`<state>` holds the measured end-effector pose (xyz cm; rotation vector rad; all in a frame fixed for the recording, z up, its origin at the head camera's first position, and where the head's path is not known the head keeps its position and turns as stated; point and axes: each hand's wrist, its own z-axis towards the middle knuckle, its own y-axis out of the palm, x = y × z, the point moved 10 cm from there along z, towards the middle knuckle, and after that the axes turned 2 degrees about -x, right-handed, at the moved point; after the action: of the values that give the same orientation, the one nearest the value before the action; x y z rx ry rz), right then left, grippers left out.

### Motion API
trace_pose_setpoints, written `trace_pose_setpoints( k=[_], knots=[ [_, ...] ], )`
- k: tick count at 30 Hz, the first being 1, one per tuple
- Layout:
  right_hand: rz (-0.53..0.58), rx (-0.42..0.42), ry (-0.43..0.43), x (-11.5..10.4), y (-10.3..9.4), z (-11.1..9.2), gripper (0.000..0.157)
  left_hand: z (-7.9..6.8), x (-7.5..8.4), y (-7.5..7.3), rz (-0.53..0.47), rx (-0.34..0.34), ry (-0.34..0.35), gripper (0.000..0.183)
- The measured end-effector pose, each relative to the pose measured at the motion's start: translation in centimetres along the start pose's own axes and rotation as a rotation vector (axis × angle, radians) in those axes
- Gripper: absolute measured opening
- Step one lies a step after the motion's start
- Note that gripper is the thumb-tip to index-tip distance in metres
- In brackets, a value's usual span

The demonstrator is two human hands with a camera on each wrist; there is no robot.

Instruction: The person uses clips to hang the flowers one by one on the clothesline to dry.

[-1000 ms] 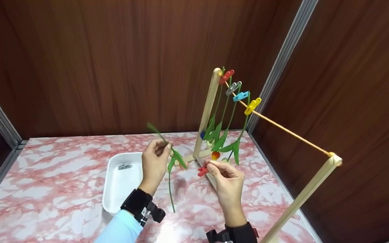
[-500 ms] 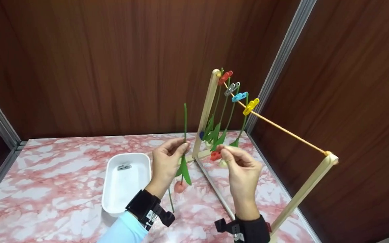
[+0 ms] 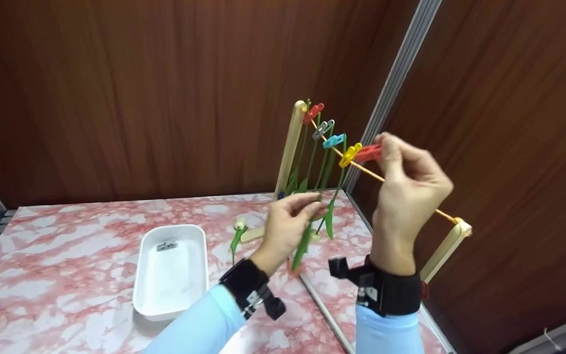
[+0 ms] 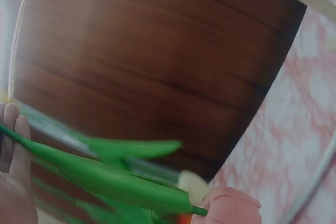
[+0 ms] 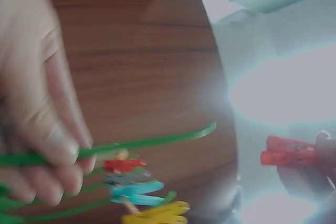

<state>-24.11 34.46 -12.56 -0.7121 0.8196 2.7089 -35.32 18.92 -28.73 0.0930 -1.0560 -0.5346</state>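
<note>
My left hand [image 3: 288,226] pinches the green stem of an artificial pink tulip, which hangs bloom down. Its pink bloom [image 4: 231,207] and long leaf [image 4: 110,177] fill the lower left wrist view. Higher up, my right hand [image 3: 406,191] pinches a red clothespin [image 3: 369,153] beside the yellow clothespin [image 3: 350,155] on the thin wooden rod [image 3: 367,171]. The free stem end [image 5: 202,130] points toward the red clothespin's side in the right wrist view. Red [image 3: 313,113], grey [image 3: 323,129] and blue [image 3: 333,141] clothespins also sit on the rod, with tulips hanging from it.
A white tray [image 3: 171,285] with a grey clothespin [image 3: 167,246] inside stands on the left. Between tray and rack lies a white tulip [image 3: 240,225] on the marbled table. Wooden posts [image 3: 290,147] hold the rod; panelled walls close off the back and right.
Both hands have moved right: the left with the tulip, now hanging bloom down, toward the rack, the right raising the red clothespin to rod height. The head view has shifted slightly right.
</note>
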Motion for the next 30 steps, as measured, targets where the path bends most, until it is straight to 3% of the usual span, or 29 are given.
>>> trace_pose_setpoints(
  k=[5, 13, 21, 30],
  knots=[
    [-0.096, 0.064, 0.014, -0.2, -0.8, 1.3, 0.019, 1.0, -0.7, 3.2, -0.061, -0.055, -0.037, 0.022],
    [-0.256, 0.111, 0.068, 0.2, -2.3, 2.5, 0.014, 1.8, -2.6, 6.3, -0.093, -0.096, -0.106, 0.021],
    [-0.582, 0.076, 0.088, 0.7, -2.2, 3.3, 0.01, 2.6, -4.0, 6.4, -0.147, -0.051, -0.146, 0.02],
    [-0.658, -0.002, 0.229, 3.6, -1.7, 3.8, 0.011, 2.8, -4.8, 6.8, -0.181, -0.076, -0.139, 0.02]
  ],
)
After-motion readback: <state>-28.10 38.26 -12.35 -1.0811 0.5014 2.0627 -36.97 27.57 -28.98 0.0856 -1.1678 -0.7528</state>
